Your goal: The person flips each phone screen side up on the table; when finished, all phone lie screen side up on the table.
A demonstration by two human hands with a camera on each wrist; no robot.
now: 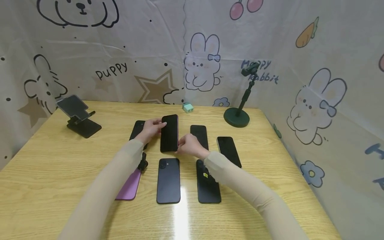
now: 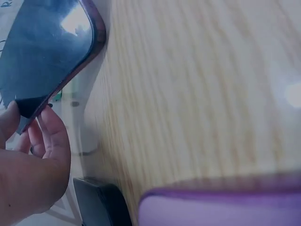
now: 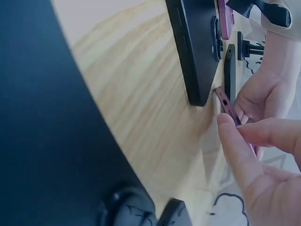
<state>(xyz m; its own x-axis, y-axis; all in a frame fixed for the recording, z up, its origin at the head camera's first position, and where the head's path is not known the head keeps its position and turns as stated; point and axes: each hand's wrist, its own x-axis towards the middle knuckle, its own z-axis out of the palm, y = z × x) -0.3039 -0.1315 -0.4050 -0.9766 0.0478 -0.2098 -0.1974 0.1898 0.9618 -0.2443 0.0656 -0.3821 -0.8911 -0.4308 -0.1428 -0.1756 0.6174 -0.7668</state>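
A smartphone with a dark screen and a pinkish-purple edge (image 1: 169, 133) is tilted up off the table, its screen facing the head camera. My left hand (image 1: 152, 129) grips its left side, thumb on the screen and fingers behind, as the left wrist view also shows. At its lower right corner my right hand (image 1: 191, 145) pinches the edge between thumb and finger. In the right wrist view, the phone's narrow edge (image 3: 225, 100) passes between the two hands. Under my left wrist lies a black phone (image 1: 138, 126); another dark phone (image 1: 199, 133) lies behind my right hand.
Nearer on the wooden table (image 1: 258, 213) lie a purple phone (image 1: 129, 188), a dark blue-grey phone (image 1: 168, 183) and a black phone (image 1: 209, 191). A further phone (image 1: 229, 150) is at right. Behind stand a folding stand (image 1: 79, 116), a mint charger (image 1: 188, 107) and a green stand (image 1: 237, 117).
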